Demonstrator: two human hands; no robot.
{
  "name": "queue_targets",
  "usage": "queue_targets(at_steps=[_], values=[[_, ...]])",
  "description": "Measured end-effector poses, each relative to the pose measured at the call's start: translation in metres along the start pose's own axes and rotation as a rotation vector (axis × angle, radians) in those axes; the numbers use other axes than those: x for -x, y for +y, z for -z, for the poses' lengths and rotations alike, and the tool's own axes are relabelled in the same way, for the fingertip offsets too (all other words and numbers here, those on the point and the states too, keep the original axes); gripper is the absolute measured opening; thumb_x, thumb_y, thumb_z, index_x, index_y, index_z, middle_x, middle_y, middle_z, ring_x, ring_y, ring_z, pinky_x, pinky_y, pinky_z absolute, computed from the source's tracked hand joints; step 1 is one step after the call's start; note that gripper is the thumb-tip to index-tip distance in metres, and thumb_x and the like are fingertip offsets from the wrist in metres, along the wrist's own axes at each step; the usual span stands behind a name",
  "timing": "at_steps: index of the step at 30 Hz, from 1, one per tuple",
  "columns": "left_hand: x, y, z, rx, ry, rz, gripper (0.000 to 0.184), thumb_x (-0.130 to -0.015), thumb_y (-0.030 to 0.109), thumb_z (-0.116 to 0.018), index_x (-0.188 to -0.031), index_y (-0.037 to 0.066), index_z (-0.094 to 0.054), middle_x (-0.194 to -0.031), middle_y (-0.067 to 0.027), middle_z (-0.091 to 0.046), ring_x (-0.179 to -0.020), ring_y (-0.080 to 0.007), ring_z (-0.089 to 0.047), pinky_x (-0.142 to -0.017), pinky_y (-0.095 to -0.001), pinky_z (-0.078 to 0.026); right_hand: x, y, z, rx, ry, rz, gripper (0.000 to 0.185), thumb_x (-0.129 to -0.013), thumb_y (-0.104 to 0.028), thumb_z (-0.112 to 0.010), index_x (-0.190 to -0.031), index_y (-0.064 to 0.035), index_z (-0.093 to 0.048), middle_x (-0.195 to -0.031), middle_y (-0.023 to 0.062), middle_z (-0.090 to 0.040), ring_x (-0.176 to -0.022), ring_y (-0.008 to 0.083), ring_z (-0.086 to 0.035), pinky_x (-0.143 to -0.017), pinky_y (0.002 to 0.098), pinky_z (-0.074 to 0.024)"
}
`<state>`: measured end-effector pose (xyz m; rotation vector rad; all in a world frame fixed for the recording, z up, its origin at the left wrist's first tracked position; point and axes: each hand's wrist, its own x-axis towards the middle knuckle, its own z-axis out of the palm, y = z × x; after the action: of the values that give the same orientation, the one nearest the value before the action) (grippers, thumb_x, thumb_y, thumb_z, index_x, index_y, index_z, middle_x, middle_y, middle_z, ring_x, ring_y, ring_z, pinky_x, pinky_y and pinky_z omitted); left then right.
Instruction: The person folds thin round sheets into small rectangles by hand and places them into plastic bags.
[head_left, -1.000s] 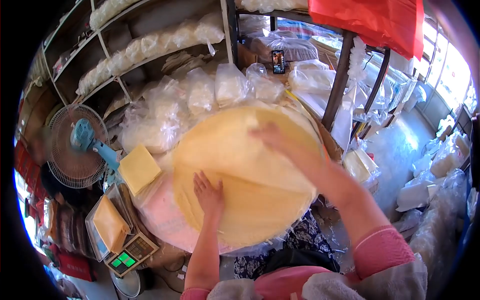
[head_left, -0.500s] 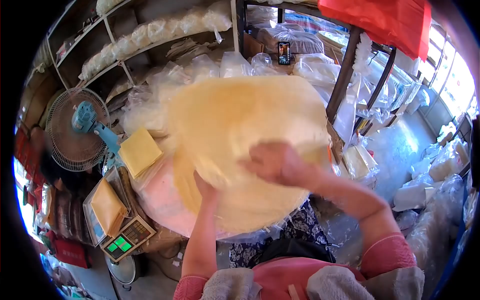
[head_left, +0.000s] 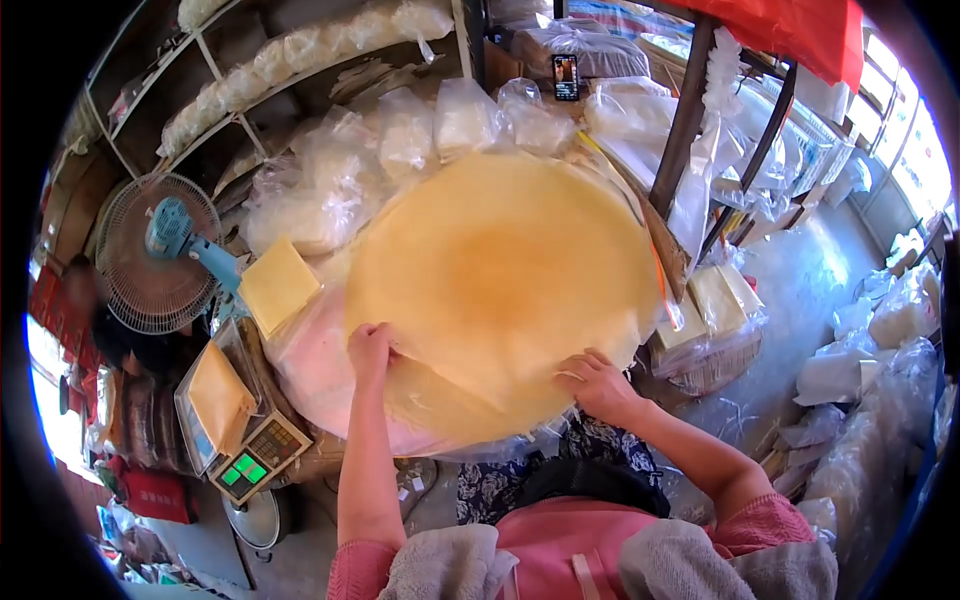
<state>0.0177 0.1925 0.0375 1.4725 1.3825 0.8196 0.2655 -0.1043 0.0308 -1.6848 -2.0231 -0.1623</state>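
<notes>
A large round stack of thin yellowish sheets [head_left: 500, 240] covers most of the work surface before me. At its near left edge, my left hand [head_left: 371, 350] is closed, fingers pinched on the rim of the top sheet. My right hand [head_left: 596, 384] rests at the near right edge, fingers bent and pressed together on the sheet. The sheet lies slightly creased between the two hands. Pink material [head_left: 310, 375] shows beneath the stack on the left.
Left of the stack are a square yellow pile [head_left: 279, 287], a fan [head_left: 160, 253] and a scale [head_left: 258, 455] beside a folded tan packet [head_left: 220, 398]. Filled plastic bags [head_left: 405, 130] line the far side. A phone [head_left: 566, 77] stands behind. A wooden post [head_left: 684, 120] rises at right.
The top sheet, lifted and blurred half a second ago, now lies over the stack. My right hand has moved toward the near right edge; my left hand has shifted left and closed on the rim.
</notes>
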Motion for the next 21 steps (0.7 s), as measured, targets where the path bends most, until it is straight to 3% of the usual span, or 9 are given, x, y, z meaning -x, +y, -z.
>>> queue_targets(at_steps=[3,6,8,11,12,13,15,17,21], values=[[0.011,0.009,0.018,0.039,0.040,0.097,0.024,-0.079,0.022,-0.057,-0.073,-0.001,-0.057,-0.060,-0.0091,-0.060,-0.042,-0.0168,-0.058,-0.036,-0.0266,-0.043,0.013,0.003,0.012,-0.036,0.060,-0.113,0.027,-0.073,-0.004,-0.061,-0.099,-0.0086,-0.062,-0.102,0.0057,-0.062,-0.102,0.0239,-0.057,-0.094,0.0433,-0.0410],[0.009,0.005,0.032,0.143,0.002,0.194,0.021,-0.080,0.023,-0.056,-0.074,0.002,-0.056,-0.062,-0.0093,-0.060,-0.043,-0.0173,-0.058,-0.035,-0.0258,-0.042,0.018,0.002,0.020,-0.123,0.098,-0.175,0.019,-0.079,-0.005,-0.060,-0.097,-0.0064,-0.063,-0.096,0.0061,-0.065,-0.089,0.0273,-0.061,-0.086,0.0408,-0.0464],[0.006,0.020,0.036,0.271,-0.065,0.237,0.017,-0.081,0.020,-0.055,-0.076,0.004,-0.057,-0.067,-0.0097,-0.062,-0.049,-0.0168,-0.061,-0.037,-0.0264,-0.044,0.016,0.000,0.024,-0.369,0.138,-0.426,0.015,-0.083,-0.008,-0.060,-0.096,-0.0040,-0.063,-0.089,0.0082,-0.065,-0.079,0.0243,-0.062,-0.076,0.0356,-0.0486],[-0.012,0.034,0.014,0.576,-0.180,-0.060,0.020,-0.085,0.020,-0.055,-0.093,0.003,-0.060,-0.093,-0.0114,-0.065,-0.083,-0.0165,-0.066,-0.063,-0.0292,-0.053,0.016,0.017,0.021,-0.569,0.208,-0.766,0.015,-0.088,-0.013,-0.059,-0.096,-0.0005,-0.062,-0.078,0.0097,-0.063,-0.068,0.0163,-0.060,-0.063,0.0292,-0.0472],[-0.003,0.057,-0.006,0.489,-0.206,-0.182,0.029,-0.087,0.025,-0.056,-0.107,0.004,-0.057,-0.111,-0.0101,-0.059,-0.103,-0.0176,-0.056,-0.081,-0.0342,-0.046,0.016,0.025,0.016,-0.606,0.235,-0.873,0.017,-0.089,-0.015,-0.059,-0.095,0.0006,-0.062,-0.074,0.0100,-0.063,-0.066,0.0130,-0.059,-0.059,0.0273,-0.0460],[0.010,0.078,-0.028,0.402,-0.231,-0.304,0.039,-0.089,0.030,-0.056,-0.120,0.006,-0.055,-0.129,-0.0088,-0.053,-0.122,-0.0187,-0.047,-0.099,-0.0392,-0.039,0.016,0.030,0.008,-0.643,0.391,-0.877,0.019,-0.090,-0.018,-0.061,-0.092,0.0010,-0.061,-0.065,0.0049,-0.057,-0.064,0.0060,-0.050,-0.055,0.0261,-0.0412],[-0.014,0.046,-0.067,-0.147,-0.302,-0.687,0.057,-0.091,0.037,-0.053,-0.138,0.007,-0.039,-0.143,-0.0116,-0.037,-0.135,-0.0262,-0.030,-0.109,-0.0480,-0.024,0.029,0.048,-0.016,-0.818,0.466,-0.935,0.018,-0.089,-0.017,-0.062,-0.090,0.0010,-0.061,-0.063,0.0007,-0.053,-0.060,0.0055,-0.047,-0.052,0.0255,-0.0385],[-0.018,0.024,-0.101,-0.699,-0.226,-0.697,0.062,-0.091,0.042,-0.049,-0.141,0.008,-0.034,-0.147,-0.0140,-0.031,-0.138,-0.0303,-0.024,-0.110,-0.0530,-0.019,0.040,0.053,-0.030,-0.886,0.477,-0.998,0.018,-0.088,-0.017,-0.063,-0.089,0.0007,-0.061,-0.062,-0.0024,-0.050,-0.058,0.0047,-0.044,-0.050,0.0246,-0.0361],[-0.015,0.001,-0.126,-0.926,-0.289,-0.724,0.060,-0.092,0.042,-0.047,-0.141,0.010,-0.034,-0.149,-0.0130,-0.028,-0.139,-0.0304,-0.021,-0.111,-0.0530,-0.014,0.051,0.045,-0.038,-0.858,0.398,-1.057,0.018,-0.086,-0.015,-0.064,-0.093,0.0001,-0.060,-0.064,-0.0047,-0.049,-0.057,0.0030,-0.042,-0.049,0.0228,-0.0338]])
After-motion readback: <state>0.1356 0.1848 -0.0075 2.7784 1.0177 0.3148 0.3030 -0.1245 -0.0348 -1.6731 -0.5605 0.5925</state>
